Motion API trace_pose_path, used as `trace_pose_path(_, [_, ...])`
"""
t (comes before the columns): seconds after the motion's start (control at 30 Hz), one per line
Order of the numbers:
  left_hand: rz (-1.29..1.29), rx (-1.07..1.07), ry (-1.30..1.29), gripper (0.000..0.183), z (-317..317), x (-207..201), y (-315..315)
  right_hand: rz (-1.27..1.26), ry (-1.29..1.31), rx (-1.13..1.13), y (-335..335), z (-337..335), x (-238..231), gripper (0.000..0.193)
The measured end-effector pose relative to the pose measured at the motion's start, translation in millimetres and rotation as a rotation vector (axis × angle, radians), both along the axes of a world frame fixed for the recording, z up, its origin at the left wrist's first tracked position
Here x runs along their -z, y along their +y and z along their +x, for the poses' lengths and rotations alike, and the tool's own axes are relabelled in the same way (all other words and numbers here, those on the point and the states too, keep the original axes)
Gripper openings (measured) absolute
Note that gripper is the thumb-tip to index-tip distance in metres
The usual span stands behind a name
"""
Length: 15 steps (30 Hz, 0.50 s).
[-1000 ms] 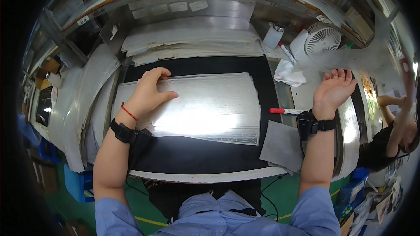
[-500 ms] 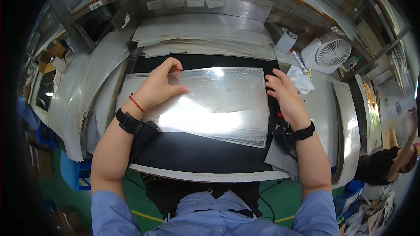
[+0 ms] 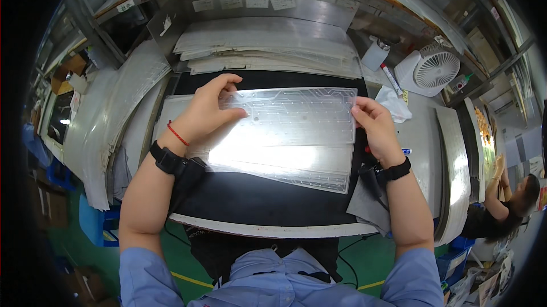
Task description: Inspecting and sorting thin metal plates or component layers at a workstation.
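A clear plastic sheet (image 3: 319, 116) with thin printed lines lies at an angle over a stack of similar sheets (image 3: 319, 162) on the black mat. My right hand (image 3: 379, 125) pinches its right edge between thumb and fingers. At the other end, my left hand (image 3: 208, 107) is curled round the sheet's left part, the thumb on the near side and fingertips by the far edge. Some left fingers are hidden. Glare whitens the middle of the stack.
The black mat (image 3: 273, 199) covers the worktop. Piled sheets (image 3: 262, 39) lie behind it, with more at left (image 3: 108, 113) and right (image 3: 453, 164). A white fan (image 3: 430, 70), a bottle (image 3: 374, 54), a marker (image 3: 390, 79) and crumpled tissue (image 3: 393, 105) stand right. Another person (image 3: 507, 204) is far right.
My right hand has closed from open onto the sheet's right edge. The top sheet has shifted right and apart from the stack. My left hand has barely moved.
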<state>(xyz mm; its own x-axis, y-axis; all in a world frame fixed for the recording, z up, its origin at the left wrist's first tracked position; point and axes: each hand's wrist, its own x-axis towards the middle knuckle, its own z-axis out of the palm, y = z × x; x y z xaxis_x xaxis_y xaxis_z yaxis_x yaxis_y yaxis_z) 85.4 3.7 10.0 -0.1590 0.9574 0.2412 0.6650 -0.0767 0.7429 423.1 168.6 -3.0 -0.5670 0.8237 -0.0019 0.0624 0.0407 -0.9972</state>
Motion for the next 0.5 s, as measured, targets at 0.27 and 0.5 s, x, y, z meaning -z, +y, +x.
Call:
trace_pose_path(0.27, [-0.227, -0.322, -0.209, 0.035, -86.4, 3.5, -4.4, -0.142, 0.222, 0.151, 11.6, 5.4, 7.9, 0.019])
trace_pose_path(0.5, [-0.22, -0.29, -0.546, 0.036, -106.9, -0.1, -8.4, -0.117, 0.303, 0.196, 15.5, 9.2, 10.4, 0.021])
